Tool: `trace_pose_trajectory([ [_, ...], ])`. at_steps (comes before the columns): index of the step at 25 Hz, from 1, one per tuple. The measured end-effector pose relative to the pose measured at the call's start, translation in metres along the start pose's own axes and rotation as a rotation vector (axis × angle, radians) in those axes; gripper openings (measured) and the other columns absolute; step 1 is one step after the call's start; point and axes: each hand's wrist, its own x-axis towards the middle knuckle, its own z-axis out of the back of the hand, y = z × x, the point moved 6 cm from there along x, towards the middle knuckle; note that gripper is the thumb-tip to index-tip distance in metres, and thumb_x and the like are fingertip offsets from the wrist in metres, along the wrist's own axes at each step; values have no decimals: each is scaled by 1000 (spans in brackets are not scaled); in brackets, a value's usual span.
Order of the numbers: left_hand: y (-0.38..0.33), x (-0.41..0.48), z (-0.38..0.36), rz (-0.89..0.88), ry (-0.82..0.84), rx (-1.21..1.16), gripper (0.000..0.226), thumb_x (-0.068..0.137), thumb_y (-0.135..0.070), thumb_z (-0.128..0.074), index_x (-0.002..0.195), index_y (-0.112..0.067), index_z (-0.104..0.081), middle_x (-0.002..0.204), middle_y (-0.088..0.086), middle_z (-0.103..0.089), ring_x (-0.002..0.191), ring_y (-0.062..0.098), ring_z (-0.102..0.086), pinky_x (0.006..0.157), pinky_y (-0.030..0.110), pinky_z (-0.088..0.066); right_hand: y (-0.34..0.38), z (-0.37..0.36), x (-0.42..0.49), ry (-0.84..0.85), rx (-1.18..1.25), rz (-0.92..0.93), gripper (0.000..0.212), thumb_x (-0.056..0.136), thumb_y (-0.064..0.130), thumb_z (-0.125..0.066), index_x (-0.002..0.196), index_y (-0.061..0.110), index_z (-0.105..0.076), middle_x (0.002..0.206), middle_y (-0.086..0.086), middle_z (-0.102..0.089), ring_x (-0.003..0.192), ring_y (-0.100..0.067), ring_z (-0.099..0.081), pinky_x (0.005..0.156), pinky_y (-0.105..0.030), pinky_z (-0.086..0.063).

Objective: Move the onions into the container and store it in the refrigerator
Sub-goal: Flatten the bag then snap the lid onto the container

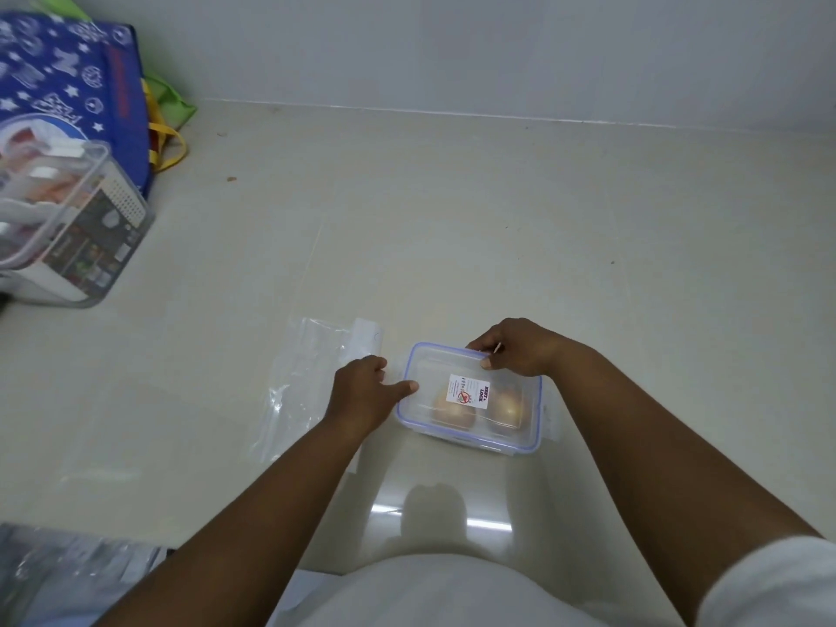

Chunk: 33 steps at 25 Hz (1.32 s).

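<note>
2 onions (479,407) sit inside the lidded container (470,398) on the pale surface (452,210).
I see my left hand (366,393) loosely curled against the container's left edge, thumb on the lid, and my right hand (513,348) pinching its far rim; a clear plastic bag (307,377) lies just left.
</note>
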Motion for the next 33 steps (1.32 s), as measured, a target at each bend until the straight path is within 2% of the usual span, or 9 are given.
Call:
trace_pose_trajectory([
  [4,1,-5,-12,-29,44,43,59,73,-41,-78,117,-4,-66,116,11,-68,109,27,-62,89,29,-44,-2,-4,-31,-399,-55,-105,41,84,29,-71,124,22,-64,127,-2,-63,118,-22,-56,99,-34,-44],
  [7,0,-3,-10,-27,23,32,64,69,-36,-83,121,-4,-63,124,13,-63,112,26,-60,92,30,-45,-26,-12,-81,-712,-3,-244,36,83,33,-71,113,14,-69,111,-10,-67,107,-29,-61,89,-34,-47],
  [10,-4,0,-11,-21,62,60,59,66,-33,-85,113,-5,-65,109,10,-68,104,25,-62,82,25,-44,-46,-36,-107,-616,95,-400,24,77,39,-75,74,16,-69,74,-4,-66,82,-30,-62,67,-26,-45],
  [12,-6,2,-11,-19,105,97,40,64,-35,-85,90,-10,-69,87,4,-65,88,23,-60,70,23,-42,-52,-46,-109,-557,157,-463,39,76,37,-75,52,13,-55,54,-6,-56,68,-33,-55,54,-27,-40],
  [16,-2,8,-13,51,169,-3,32,61,-27,-88,78,-8,-69,78,5,-61,77,23,-59,74,33,-48,-63,-49,-103,-547,295,-487,40,73,34,-75,55,3,-56,57,-16,-47,57,-20,-42,57,-30,-33],
  [20,6,9,-17,146,217,-144,36,61,-16,-87,83,7,-69,88,19,-73,71,27,-65,82,43,-56,-72,-51,-100,-569,490,-505,41,68,24,-82,74,-11,-63,63,-18,-58,59,-23,-53,69,-40,-54],
  [25,7,7,-18,136,221,-181,36,64,-17,-86,85,7,-69,90,19,-75,69,25,-66,79,41,-57,-80,-57,-99,-564,691,-491,35,67,16,-84,71,-10,-62,65,-14,-64,60,-26,-63,73,-42,-59],
  [28,6,6,-19,140,221,-193,36,64,-17,-86,86,5,-70,88,16,-75,71,25,-67,80,40,-57,-79,-62,-98,-564,787,-463,32,70,12,-82,78,-12,-63,78,-27,-68,66,-26,-64,71,-39,-62],
  [33,5,5,-18,133,211,-168,32,64,-20,-87,80,2,-69,86,14,-74,70,24,-64,75,36,-55,-78,-63,-97,-571,775,-471,16,72,13,-81,73,1,-70,82,-21,-73,74,-33,-71,76,-45,-62],
])
